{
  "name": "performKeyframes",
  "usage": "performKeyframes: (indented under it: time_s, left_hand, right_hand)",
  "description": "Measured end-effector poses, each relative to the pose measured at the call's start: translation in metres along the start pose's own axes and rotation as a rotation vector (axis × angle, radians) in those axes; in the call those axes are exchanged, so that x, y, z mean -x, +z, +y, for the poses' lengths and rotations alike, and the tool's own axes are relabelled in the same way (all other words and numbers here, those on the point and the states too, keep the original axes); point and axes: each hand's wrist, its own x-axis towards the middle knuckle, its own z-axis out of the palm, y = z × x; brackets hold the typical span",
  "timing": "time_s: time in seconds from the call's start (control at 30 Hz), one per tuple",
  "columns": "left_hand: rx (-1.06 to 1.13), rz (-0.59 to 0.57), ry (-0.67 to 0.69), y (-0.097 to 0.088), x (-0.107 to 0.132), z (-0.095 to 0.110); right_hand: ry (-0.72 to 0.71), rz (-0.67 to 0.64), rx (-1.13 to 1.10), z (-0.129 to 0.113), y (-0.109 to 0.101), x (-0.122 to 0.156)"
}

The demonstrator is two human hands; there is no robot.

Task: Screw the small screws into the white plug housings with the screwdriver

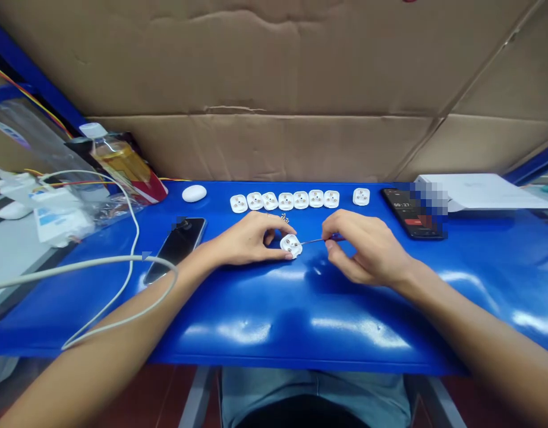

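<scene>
My left hand pinches a small white plastic plug housing between thumb and forefinger, just above the blue tabletop. Small metal parts show in its face. From the right, my right hand grips a thin pointed metal tool with thumb and fingers closed. Its tip meets the right side of the housing; whether it is a screwdriver or tweezers I cannot tell. Beyond my left hand lies a little pile of brass-coloured parts. Behind it several similar white housings form a row, with another housing set apart at the right.
A white cable loops over my left forearm. At left are a dark phone, a bottle and a white oval case. Another phone and a white box lie right. Cardboard walls the back.
</scene>
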Motion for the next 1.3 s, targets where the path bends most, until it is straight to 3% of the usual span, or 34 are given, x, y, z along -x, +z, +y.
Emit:
performKeyframes:
  time_s: [0.27,0.5,0.63,0.83,1.1,1.3]
  left_hand:
    - [0.032,0.005,-0.074,0.002,0.0,0.0]
    - [0.052,0.02,-0.118,0.003,-0.001,-0.002]
    - [0.067,0.017,-0.123,0.002,-0.001,-0.001]
    - [0.117,0.001,-0.13,0.001,-0.001,-0.002]
    - [0.184,-0.005,-0.12,0.005,-0.001,-0.003]
    - [0.213,-0.037,-0.161,0.0,-0.001,-0.002]
  right_hand:
    - [0.04,-0.015,0.245,-0.002,0.001,0.0]
    - [-0.002,-0.215,0.111,-0.005,-0.003,-0.003]
    - [-0.041,-0.259,0.098,-0.005,-0.009,-0.004]
    - [-0.104,-0.204,0.106,-0.004,-0.011,-0.004]
    - [0.16,-0.091,0.152,-0.011,0.004,-0.002]
    - [0.051,-0.181,0.049,-0.008,0.001,-0.001]
